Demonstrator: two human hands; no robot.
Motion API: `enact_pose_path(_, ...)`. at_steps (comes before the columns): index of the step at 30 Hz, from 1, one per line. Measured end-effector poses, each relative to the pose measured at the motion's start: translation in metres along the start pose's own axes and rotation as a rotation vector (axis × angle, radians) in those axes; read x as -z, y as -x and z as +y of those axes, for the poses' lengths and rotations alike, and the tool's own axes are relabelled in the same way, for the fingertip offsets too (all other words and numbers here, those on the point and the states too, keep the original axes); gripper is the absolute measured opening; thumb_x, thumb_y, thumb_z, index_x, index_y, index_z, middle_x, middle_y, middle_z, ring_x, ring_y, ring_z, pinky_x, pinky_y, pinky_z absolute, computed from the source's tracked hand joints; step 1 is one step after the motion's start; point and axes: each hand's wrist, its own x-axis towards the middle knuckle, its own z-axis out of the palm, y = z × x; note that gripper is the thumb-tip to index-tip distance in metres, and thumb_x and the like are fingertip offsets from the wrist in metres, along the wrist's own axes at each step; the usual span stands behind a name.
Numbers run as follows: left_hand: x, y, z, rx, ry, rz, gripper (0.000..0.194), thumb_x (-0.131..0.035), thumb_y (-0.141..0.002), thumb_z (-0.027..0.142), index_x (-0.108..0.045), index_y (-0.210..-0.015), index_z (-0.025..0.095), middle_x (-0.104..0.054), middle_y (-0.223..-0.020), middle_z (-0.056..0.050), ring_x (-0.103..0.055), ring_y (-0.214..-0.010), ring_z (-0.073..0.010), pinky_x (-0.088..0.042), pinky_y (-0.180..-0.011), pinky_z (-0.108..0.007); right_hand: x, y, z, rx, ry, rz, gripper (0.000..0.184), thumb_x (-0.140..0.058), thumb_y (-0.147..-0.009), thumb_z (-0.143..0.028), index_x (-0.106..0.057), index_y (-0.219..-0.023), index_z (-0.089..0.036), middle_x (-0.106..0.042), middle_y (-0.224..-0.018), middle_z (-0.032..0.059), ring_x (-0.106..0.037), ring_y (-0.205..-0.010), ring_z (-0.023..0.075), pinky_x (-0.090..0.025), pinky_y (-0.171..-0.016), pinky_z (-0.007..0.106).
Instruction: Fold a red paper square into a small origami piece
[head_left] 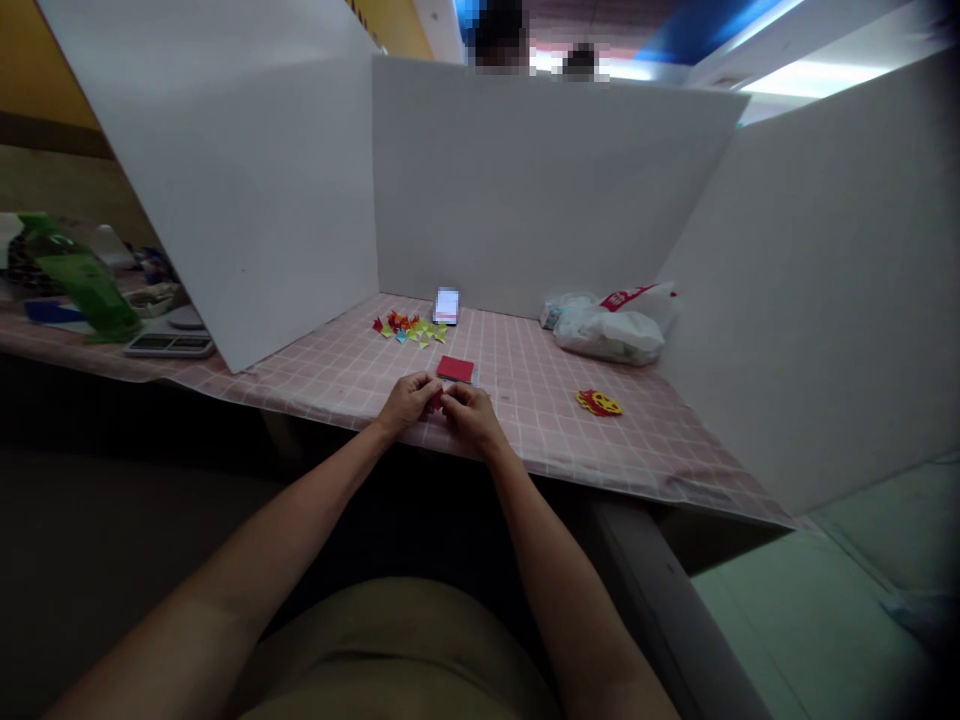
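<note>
A small piece of red folded paper (437,400) is pinched between my two hands near the table's front edge. My left hand (411,400) is closed on its left side, thumb and fingers together. My right hand (470,412) grips it from the right with the fingertips. Much of the paper is hidden by the fingers, so its shape is unclear. Just beyond the hands lies a stack of square paper (456,369) with a red sheet on top. Farther back to the left sits a cluster of small folded paper figures (411,328) in red, orange, yellow and blue.
A phone (446,306) leans against the back white partition (517,190). At the right lie yellow and red flat pieces (599,403) and a white plastic bag (615,328). Left of the side panel stand a green bottle (82,280) and a scale (171,345).
</note>
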Motion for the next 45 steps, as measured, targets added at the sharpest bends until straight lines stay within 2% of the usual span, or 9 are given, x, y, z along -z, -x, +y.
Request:
enact_pose_path(8,0.0,-0.0023,-0.0022,0.002,0.033,0.013,0.034,-0.066,-0.082,0.046,-0.061,-0.066,0.016,-0.056,-0.055,0.002,-0.048,-0.049,-0.01,-0.038,-0.05,-0.023,0.0006,0.0003,0.0013,-0.046,-0.071,-0.03,0.017,-0.061,-0.073,-0.035,-0.059,-0.065,-0.02,-0.053,-0.054,-0.0034,-0.043,-0.047,0.0109,-0.034,-0.047,0.024)
enact_pose_path(14,0.0009,-0.0016,-0.002,0.023,0.084,0.007,0.029,-0.074,-0.076,0.041,-0.063,-0.069,0.015,-0.061,-0.06,0.001,-0.052,-0.053,-0.0103,-0.041,-0.054,-0.023,0.0,0.0009,0.0005,-0.053,-0.088,-0.016,0.016,-0.062,-0.072,-0.034,-0.06,-0.065,-0.02,-0.055,-0.058,-0.0022,-0.045,-0.05,0.0113,-0.034,-0.048,0.024)
enact_pose_path(19,0.0008,-0.0004,0.0004,0.048,0.149,0.015,0.029,-0.069,-0.078,0.044,-0.065,-0.073,0.015,-0.064,-0.063,0.0,-0.057,-0.055,-0.0117,-0.044,-0.056,-0.024,0.0,-0.0008,0.005,-0.078,-0.122,-0.022,0.025,-0.061,-0.076,-0.043,-0.055,-0.066,-0.022,-0.052,-0.054,-0.0032,-0.043,-0.046,0.0114,-0.034,-0.046,0.025)
enact_pose_path(23,0.0007,-0.0006,0.0016,0.055,0.196,-0.005,0.026,-0.073,-0.074,0.039,-0.07,-0.081,0.014,-0.066,-0.067,0.0,-0.058,-0.056,-0.0108,-0.046,-0.059,-0.024,0.0008,-0.0007,0.0082,-0.091,-0.16,-0.023,0.027,-0.061,-0.079,-0.048,-0.054,-0.07,-0.023,-0.052,-0.054,-0.0033,-0.043,-0.046,0.0117,-0.036,-0.046,0.025)
enact_pose_path(28,0.0017,-0.0001,0.0021,0.055,0.228,-0.03,0.021,-0.072,-0.076,0.034,-0.071,-0.084,0.014,-0.067,-0.068,0.0,-0.06,-0.059,-0.0108,-0.047,-0.061,-0.024,0.0007,0.0011,0.0076,-0.095,-0.196,-0.016,0.032,-0.061,-0.082,-0.051,-0.053,-0.07,-0.023,-0.05,-0.055,-0.0037,-0.044,-0.046,0.0114,-0.037,-0.047,0.025)
enact_pose_path(39,0.0003,0.0007,0.0046,0.051,0.222,-0.026,0.016,-0.07,-0.075,0.028,-0.068,-0.082,0.014,-0.066,-0.068,0.0,-0.06,-0.059,-0.0112,-0.046,-0.06,-0.024,0.0016,0.0003,0.0071,-0.076,-0.201,-0.035,0.029,-0.062,-0.082,-0.046,-0.053,-0.067,-0.022,-0.051,-0.056,-0.0032,-0.044,-0.048,0.0112,-0.035,-0.048,0.025)
enact_pose_path(45,0.0016,0.0003,0.0034,0.027,0.197,-0.032,0.019,-0.069,-0.078,0.033,-0.065,-0.077,0.014,-0.064,-0.065,0.001,-0.057,-0.058,-0.0108,-0.045,-0.06,-0.023,0.0021,-0.0013,0.0087,-0.064,-0.162,-0.044,0.03,-0.061,-0.082,-0.045,-0.054,-0.065,-0.021,-0.051,-0.055,-0.0025,-0.044,-0.05,0.0114,-0.035,-0.049,0.025)
